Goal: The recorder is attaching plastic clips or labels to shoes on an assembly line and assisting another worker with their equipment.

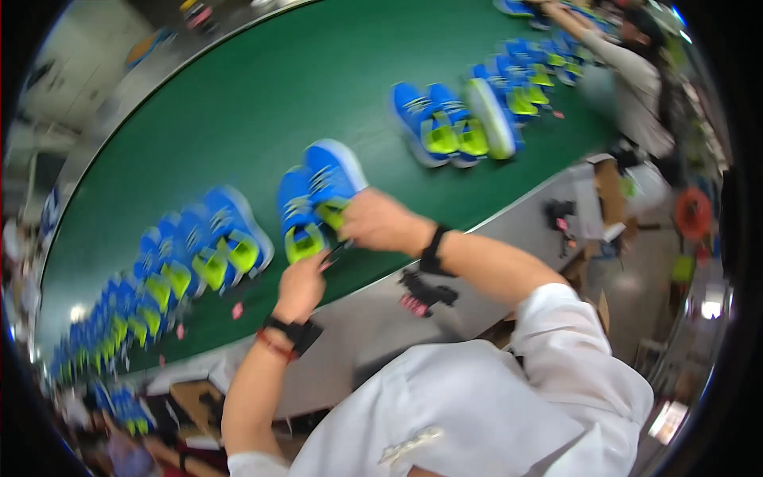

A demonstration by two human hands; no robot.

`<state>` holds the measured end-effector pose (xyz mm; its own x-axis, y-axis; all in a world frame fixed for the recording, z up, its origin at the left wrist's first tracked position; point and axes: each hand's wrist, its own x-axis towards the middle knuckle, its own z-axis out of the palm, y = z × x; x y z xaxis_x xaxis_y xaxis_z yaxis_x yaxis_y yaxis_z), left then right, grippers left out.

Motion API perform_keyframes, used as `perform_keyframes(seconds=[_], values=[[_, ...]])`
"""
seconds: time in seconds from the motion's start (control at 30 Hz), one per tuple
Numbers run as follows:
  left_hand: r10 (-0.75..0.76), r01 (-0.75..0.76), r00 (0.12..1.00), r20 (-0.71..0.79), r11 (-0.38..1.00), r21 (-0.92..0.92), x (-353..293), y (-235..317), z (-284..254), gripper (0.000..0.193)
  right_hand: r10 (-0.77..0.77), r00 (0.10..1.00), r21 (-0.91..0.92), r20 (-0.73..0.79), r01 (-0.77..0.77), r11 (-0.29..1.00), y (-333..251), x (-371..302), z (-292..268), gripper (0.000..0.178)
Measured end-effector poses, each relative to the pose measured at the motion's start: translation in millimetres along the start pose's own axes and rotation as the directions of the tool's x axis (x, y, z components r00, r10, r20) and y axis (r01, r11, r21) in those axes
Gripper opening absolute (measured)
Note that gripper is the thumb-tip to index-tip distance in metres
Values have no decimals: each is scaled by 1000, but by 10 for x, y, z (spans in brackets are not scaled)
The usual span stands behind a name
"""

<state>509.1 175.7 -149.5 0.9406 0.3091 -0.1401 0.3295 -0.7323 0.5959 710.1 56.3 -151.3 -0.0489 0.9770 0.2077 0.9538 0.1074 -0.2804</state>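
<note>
Two blue sneakers with lime-green linings stand side by side in front of me, the left sneaker and the right sneaker, toes pointing away. My right hand is closed at the heel of the right sneaker and covers part of its collar. Just behind the left sneaker's heel, my left hand is closed in a pinch. A small dark thing shows between the two hands, with a bit of pink by the left fingertips. Blur hides what these small pieces are.
Both shoe groups stand on a green table: a long row of sneakers at left, more sneakers at right. A black-and-pink bundle lies on the metal ledge. A co-worker reaches in at far right. Open cartons stand below.
</note>
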Motion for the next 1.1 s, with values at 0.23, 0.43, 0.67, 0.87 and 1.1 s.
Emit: perform_keyframes(seconds=[0.23,0.43,0.67,0.87,1.1], values=[[148,-137,989,27,962,-236,-17,-155,-294,28,199,966,85,-165,-188,979,-160,220,290,10],[69,-68,970,234,998,-12,109,-67,-222,48,296,926,121,-234,-274,954,-281,-5,310,33],[178,-189,980,87,970,149,-9,30,-380,55,542,840,149,13,-538,830,-742,-1186,-42,43],[199,-163,972,-127,955,247,25,214,-569,51,680,633,-114,371,-695,710,-952,-1680,84,51],[298,-284,954,-41,936,206,379,734,-302,43,631,735,71,248,-664,745,-808,-1810,327,26]])
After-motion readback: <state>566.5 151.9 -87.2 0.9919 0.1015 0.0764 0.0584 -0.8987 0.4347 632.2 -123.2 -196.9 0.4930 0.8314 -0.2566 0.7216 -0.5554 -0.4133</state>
